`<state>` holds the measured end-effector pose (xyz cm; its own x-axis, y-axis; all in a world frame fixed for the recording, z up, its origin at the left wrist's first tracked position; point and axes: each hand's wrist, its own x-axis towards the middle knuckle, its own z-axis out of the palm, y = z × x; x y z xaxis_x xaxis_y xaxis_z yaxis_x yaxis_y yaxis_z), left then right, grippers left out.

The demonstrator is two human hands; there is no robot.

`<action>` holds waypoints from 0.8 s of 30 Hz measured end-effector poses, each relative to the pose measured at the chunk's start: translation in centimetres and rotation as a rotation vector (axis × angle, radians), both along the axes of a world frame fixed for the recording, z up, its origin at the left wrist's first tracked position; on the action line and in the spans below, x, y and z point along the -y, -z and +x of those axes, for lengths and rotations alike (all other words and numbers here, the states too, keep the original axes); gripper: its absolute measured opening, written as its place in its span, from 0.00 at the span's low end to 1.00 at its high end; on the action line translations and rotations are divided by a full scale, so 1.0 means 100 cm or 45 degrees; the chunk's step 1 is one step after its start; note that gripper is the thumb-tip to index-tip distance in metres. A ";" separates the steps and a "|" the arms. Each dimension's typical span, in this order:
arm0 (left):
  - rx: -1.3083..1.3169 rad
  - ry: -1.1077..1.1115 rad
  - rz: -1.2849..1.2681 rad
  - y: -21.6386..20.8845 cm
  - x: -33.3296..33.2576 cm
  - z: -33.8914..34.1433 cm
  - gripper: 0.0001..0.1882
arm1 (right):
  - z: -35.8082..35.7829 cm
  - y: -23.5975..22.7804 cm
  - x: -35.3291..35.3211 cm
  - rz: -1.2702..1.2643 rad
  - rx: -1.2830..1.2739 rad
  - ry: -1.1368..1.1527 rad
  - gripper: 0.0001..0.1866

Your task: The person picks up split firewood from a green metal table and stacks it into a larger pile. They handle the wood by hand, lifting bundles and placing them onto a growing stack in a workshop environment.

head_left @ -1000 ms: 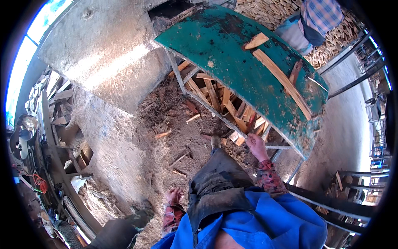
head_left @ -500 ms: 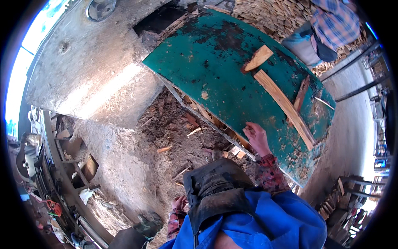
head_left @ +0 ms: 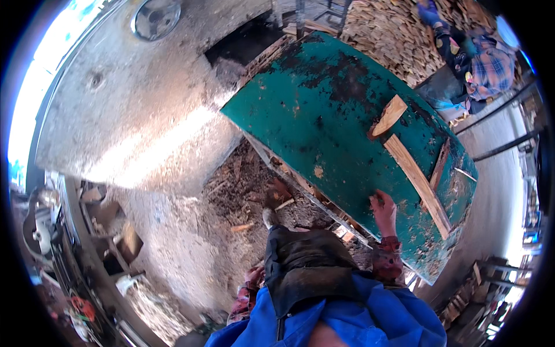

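My right hand (head_left: 384, 209) is over the near edge of a worn green tabletop (head_left: 341, 156), its fingers loosely bent and apart, with nothing visible in them. A long split wood strip (head_left: 417, 182) lies to its right on the tabletop. Beyond that strip rest a short wedge of wood (head_left: 388, 117) and a narrow darker strip (head_left: 440, 162). My left hand (head_left: 254, 276) hangs low beside my dark apron (head_left: 312, 263); its fingers are too small and partly hidden to read.
A shoe (head_left: 268, 218) stands on debris-strewn ground (head_left: 243, 191). A broad grey surface (head_left: 133, 98) with a round metal disc (head_left: 156, 20) spreads at left. At far right a co-worker (head_left: 491, 72) in plaid bends by stacked firewood (head_left: 387, 34), one purple-gloved hand (head_left: 428, 13) stretched out.
The view has shifted, so the tabletop sits farther right and lower. My right hand stays above it, farther in from the edge. A shoe has come into view; the co-worker's arm now reaches toward the stack.
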<state>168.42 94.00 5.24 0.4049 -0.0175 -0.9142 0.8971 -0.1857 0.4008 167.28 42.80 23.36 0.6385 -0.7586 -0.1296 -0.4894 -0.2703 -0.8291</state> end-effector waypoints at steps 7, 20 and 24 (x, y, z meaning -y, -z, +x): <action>-0.046 -0.309 -0.517 0.060 -0.059 0.124 0.07 | 0.062 -0.015 -0.014 -0.394 0.036 0.026 0.18; 0.053 -0.339 -0.446 0.031 -0.082 0.229 0.09 | 0.190 -0.002 0.114 -0.729 -0.167 0.139 0.29; -0.118 -0.403 -0.493 0.038 -0.063 0.188 0.11 | 0.223 0.009 0.136 -0.684 -0.332 0.199 0.40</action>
